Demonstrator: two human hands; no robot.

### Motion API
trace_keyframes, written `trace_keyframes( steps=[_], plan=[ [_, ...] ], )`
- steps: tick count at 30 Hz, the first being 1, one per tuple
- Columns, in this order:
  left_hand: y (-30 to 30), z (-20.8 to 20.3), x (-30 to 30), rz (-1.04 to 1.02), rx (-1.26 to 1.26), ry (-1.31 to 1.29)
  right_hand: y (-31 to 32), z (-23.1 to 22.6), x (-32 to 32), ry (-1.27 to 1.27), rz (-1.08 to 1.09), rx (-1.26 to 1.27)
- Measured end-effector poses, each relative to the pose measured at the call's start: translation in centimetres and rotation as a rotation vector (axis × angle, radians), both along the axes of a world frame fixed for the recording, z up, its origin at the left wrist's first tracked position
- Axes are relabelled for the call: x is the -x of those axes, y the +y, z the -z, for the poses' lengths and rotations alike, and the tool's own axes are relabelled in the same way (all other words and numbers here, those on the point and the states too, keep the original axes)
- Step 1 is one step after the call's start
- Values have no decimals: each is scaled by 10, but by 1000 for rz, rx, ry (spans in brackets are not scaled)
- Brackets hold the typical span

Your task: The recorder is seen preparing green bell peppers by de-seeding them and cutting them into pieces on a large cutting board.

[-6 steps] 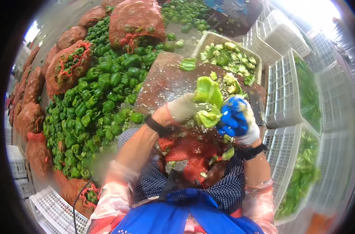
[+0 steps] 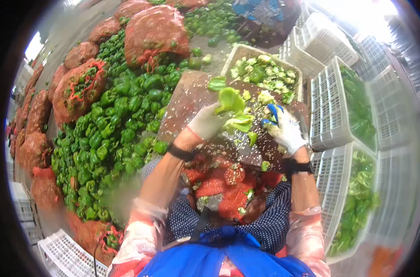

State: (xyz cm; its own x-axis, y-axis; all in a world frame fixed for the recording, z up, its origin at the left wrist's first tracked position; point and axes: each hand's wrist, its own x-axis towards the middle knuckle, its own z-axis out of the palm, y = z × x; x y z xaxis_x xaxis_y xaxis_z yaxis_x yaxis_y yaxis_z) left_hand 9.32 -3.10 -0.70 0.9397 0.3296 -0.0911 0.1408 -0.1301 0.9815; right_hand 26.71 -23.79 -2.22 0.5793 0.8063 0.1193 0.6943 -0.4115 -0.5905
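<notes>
My left hand [image 2: 206, 122], in a pale glove, is closed on a torn-open green bell pepper [image 2: 231, 100], its light inner side showing. My right hand [image 2: 286, 131], in a white glove with blue fingers, is apart from the pepper, to its right. The fingers are curled round a small pale seedy piece, seemingly a pepper core, largely hidden by them. Below both hands is a brown board [image 2: 182, 99] strewn with seeds. Just beyond my right hand a pale core [image 2: 265, 97] lies on the board, and a green pepper piece [image 2: 217, 83] rests near its far edge.
A pale crate [image 2: 227, 64] of pepper cores stands beyond the board. Whole green peppers [image 2: 122, 120] are heaped at left beside red mesh sacks [image 2: 157, 32]. At right are white crates [image 2: 330, 108] holding opened peppers. Red mesh [image 2: 214, 182] lies between my knees.
My hands have drawn apart: the right has come away from the pepper, and the left has moved slightly left with it. The view has shifted a little.
</notes>
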Motion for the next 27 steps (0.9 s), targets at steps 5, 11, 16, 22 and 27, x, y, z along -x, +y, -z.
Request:
trace_keyframes(
  steps=[5, 11, 16, 22, 27],
  plan=[
    [-4, 25, -12, -103, -522, -212, 15, -41, 52, 509, -131, -121],
    [14, 35, -2, 139, 578, -45, 24, -37, 84, 912, -155, -350],
    [-10, 30, -17, -52, 782, -192, 4, -67, 87, 1060, -304, -761],
    [11, 46, -25, 117, 15, -154, 2, -49, 89, 524, -20, -260],
    [-22, 90, -33, 422, -199, -361, -60, -77, 108, 729, 331, -402]
  ],
)
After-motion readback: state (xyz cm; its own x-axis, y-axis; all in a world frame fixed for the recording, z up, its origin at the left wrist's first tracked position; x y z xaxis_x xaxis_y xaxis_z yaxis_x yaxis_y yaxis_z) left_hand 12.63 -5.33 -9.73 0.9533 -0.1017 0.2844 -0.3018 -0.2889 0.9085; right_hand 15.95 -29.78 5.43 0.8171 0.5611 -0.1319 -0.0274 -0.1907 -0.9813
